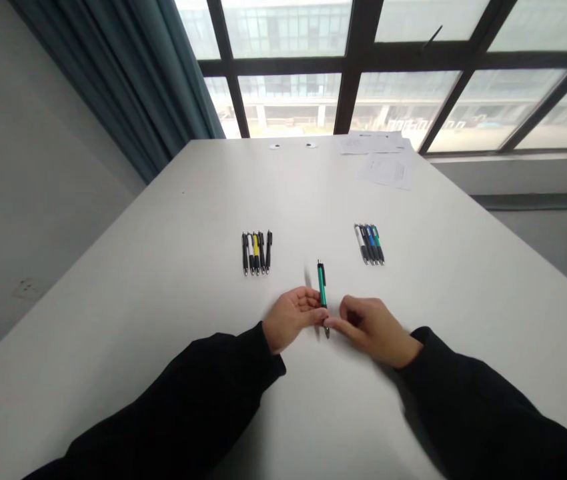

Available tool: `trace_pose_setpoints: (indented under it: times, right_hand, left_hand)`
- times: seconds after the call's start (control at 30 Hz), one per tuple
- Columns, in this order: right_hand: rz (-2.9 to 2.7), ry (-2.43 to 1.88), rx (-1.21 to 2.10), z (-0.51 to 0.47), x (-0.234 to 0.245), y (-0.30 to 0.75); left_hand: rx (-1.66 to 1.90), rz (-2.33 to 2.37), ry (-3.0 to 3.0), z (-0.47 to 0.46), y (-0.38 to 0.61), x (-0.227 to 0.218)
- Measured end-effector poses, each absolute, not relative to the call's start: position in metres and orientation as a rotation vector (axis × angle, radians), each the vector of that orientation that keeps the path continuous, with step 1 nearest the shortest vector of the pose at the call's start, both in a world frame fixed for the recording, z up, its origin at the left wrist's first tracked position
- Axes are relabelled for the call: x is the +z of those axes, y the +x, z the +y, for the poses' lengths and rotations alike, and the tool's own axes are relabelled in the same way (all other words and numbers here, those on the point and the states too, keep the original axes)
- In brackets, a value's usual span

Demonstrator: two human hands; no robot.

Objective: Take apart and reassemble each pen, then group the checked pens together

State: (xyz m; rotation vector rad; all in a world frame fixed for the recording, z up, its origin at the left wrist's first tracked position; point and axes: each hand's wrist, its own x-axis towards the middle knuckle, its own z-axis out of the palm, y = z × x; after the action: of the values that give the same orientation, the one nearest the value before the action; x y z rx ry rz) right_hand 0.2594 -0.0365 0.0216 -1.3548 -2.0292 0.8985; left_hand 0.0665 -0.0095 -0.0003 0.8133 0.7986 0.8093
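The right hand pinches a green pen near its tip, just above the table; the left hand curls closed, fingertips at the pen; black-and-yellow pens and blue-and-green pens lie beyond, either side.

The white worktop has one row of pens, another row of pens (well apart), and papers far back.

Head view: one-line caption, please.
Left hand and right hand hold a green pen between black-yellow pens and blue-green pens.
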Motion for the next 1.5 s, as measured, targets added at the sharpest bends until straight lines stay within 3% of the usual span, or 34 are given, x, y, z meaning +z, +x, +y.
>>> trace_pose_setpoints:
  times: [0.2,0.5,0.77,1.5]
  right_hand:
    - [-2.349,-1.566,0.447,-0.044,0.017,0.242]
    - [-2.117,-2.249,0.038,0.017,0.014,0.267]
    - [-2.045,-2.38,-0.03,0.039,0.011,0.276]
    - [-1.924,-2.412,0.045,0.043,0.015,0.284]
  left_hand:
    - [0.926,0.883,0.856,0.006,0.081,0.0]
    - [0.948,1.016,0.901,0.01,0.095,-0.001]
    - [0.836,1.024,1.205,-0.008,0.095,-0.009]
    - [0.746,0.952,1.232,-0.007,0.09,-0.003]
